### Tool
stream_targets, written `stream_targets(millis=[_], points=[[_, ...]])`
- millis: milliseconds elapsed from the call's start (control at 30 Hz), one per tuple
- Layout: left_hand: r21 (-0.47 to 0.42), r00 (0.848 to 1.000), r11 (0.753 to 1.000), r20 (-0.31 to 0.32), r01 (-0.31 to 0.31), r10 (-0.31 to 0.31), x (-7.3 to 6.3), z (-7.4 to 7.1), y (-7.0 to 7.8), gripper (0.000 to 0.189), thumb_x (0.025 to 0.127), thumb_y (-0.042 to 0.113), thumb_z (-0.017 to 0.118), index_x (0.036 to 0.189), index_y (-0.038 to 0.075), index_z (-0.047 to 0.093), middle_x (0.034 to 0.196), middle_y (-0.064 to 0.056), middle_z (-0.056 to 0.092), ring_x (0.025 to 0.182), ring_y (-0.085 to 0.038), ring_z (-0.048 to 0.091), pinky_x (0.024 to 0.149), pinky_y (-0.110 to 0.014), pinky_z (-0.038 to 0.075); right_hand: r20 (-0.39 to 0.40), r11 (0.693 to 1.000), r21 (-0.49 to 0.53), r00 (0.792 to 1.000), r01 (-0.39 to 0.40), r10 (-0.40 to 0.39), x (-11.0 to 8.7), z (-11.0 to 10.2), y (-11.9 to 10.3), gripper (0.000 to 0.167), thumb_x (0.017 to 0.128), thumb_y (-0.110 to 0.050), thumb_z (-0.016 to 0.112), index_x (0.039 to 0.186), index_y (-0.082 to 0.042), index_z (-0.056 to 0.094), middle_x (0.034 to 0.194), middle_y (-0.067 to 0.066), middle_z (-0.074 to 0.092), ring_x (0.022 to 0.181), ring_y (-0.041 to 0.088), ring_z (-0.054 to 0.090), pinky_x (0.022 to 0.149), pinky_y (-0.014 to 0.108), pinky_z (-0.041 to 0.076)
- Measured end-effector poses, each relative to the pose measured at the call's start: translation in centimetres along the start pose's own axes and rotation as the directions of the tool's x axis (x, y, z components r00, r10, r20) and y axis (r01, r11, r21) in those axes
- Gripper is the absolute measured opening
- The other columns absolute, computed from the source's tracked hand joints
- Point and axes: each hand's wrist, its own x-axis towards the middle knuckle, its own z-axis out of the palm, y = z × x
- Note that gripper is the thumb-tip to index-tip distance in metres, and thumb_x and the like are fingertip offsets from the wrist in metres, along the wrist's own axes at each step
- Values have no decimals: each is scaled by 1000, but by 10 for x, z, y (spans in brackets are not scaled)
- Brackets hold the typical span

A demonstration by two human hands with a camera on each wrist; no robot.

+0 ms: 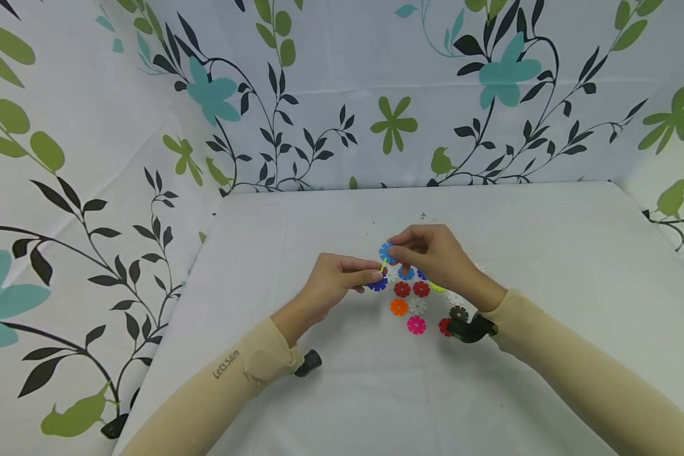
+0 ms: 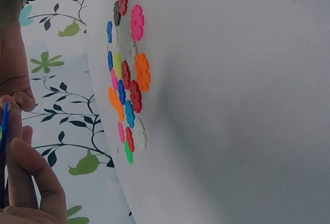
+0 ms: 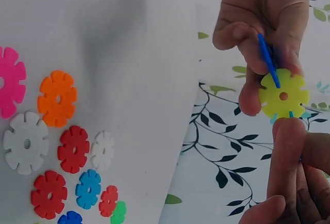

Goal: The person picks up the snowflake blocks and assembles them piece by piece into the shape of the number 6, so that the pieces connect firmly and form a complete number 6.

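Near the middle of the table, my left hand (image 1: 335, 280) pinches a dark blue notched disc (image 1: 378, 283) between thumb and fingers. My right hand (image 1: 437, 252) grips a light blue disc (image 1: 386, 252) slightly higher. Between them is a yellow disc (image 3: 283, 96), seen nearly edge-on from the head. In the right wrist view the dark blue disc stands edge-on, its end meeting a slot of the yellow one. Fingers cover most of the light blue disc there. At the left wrist view's edge only a blue rim (image 2: 4, 126) and a yellow sliver show.
Loose flower-shaped discs lie on the white table below the hands, among them red (image 1: 401, 289), orange (image 1: 399, 307), pink (image 1: 417, 325) and dark grey (image 1: 458, 313) ones. Black wrist cameras (image 1: 472, 329) hang beneath both sleeves. Patterned cloth (image 1: 319, 95) hangs behind.
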Motion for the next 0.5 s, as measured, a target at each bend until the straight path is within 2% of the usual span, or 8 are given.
stream_targets(millis=[133, 400, 500], points=[[7, 999, 1000, -13, -30, 30, -1, 3, 0, 25, 91, 20, 78, 111, 5, 78, 98, -4, 77, 87, -21, 71, 83, -38, 57, 0, 1000, -15, 1000, -5, 5, -1, 3, -1, 24, 97, -19, 72, 115, -3, 72, 92, 10, 75, 71, 23, 70, 66, 31, 58], [42, 993, 993, -37, -106, 108, -3, 5, -2, 19, 92, 15, 76, 108, 4, 79, 95, -4, 78, 86, -22, 69, 88, -48, 54, 18, 1000, -21, 1000, 3, -3, 0, 3, -1, 24, 97, -19, 70, 116, -3, 72, 91, 8, 75, 72, 23, 69, 67, 29, 57], [67, 988, 986, -26, -149, 152, -4, 6, -2, 19, 92, 13, 76, 108, 4, 79, 98, -3, 77, 89, -18, 72, 87, -41, 56, 35, 1000, -14, 999, 4, -3, 2, 2, 1, 25, 97, -19, 70, 117, -3, 72, 91, 7, 75, 72, 24, 69, 67, 32, 58]])
